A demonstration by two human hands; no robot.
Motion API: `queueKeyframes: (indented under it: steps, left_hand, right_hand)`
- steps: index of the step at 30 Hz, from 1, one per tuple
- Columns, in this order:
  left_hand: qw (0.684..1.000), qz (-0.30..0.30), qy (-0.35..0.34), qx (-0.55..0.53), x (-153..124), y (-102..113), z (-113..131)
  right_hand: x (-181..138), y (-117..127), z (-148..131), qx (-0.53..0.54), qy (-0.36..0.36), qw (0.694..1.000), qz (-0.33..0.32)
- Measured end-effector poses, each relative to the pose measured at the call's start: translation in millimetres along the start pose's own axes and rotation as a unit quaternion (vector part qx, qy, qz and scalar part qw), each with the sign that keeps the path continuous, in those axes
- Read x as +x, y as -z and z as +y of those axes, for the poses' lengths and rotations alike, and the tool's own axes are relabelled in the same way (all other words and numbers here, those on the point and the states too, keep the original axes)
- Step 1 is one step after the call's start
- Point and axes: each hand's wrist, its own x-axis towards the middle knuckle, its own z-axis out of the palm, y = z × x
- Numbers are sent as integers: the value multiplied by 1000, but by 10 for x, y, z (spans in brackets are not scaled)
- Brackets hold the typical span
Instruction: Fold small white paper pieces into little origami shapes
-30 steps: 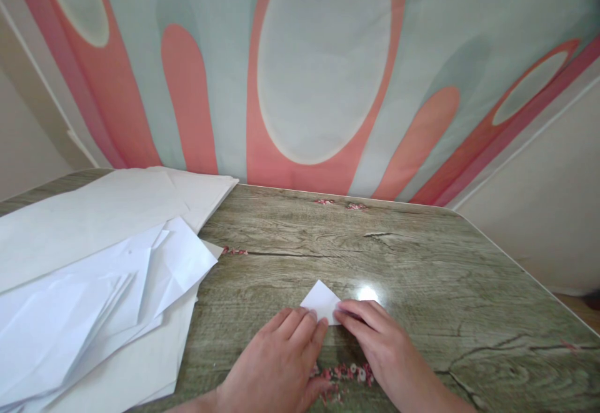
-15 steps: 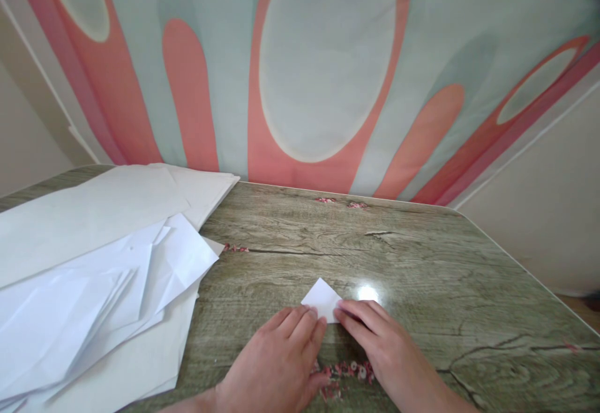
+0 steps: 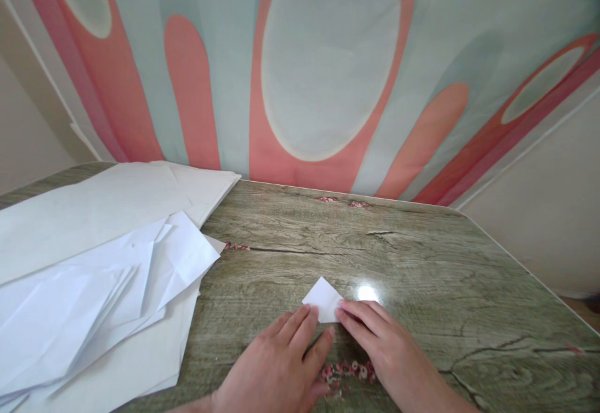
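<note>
A small piece of white folded paper [image 3: 323, 297] lies on the table with one pointed corner facing away from me. My left hand [image 3: 276, 357] rests at its lower left edge, fingertips flat on the paper and the other fingers spread apart from it. At the right corner, my right hand [image 3: 389, 344] has its fingertips closed together on the paper's edge. Part of the paper's lower side is covered by my fingers.
On the left lies a stack of large off-white sheets [image 3: 117, 188], with several folded white papers [image 3: 56, 313] on top. The wood-patterned table [image 3: 422, 263] meets a pink and green patterned wall covering [image 3: 323, 57] at the back. A bright light reflection shows beside the folded paper.
My left hand's fingers have spread, with one fingertip lifting off the paper to the right and nearer me. My right hand stays at the right corner. The view has shifted slightly.
</note>
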Motion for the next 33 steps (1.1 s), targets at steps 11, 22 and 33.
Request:
queueKeyframes:
  steps: [11, 22, 33]
  left_hand:
    - [998, -7, 30, -63, 67, 161, -36]
    - [999, -8, -9, 38, 90, 76, -25]
    - [998, 11, -17, 67, 79, 26, -33]
  right_hand:
    - [2, 25, -6, -3, -11, 1000, -27]
    - [21, -4, -5, -90, 38, 995, -9]
    - [25, -45, -161, -286, 104, 952, 21]
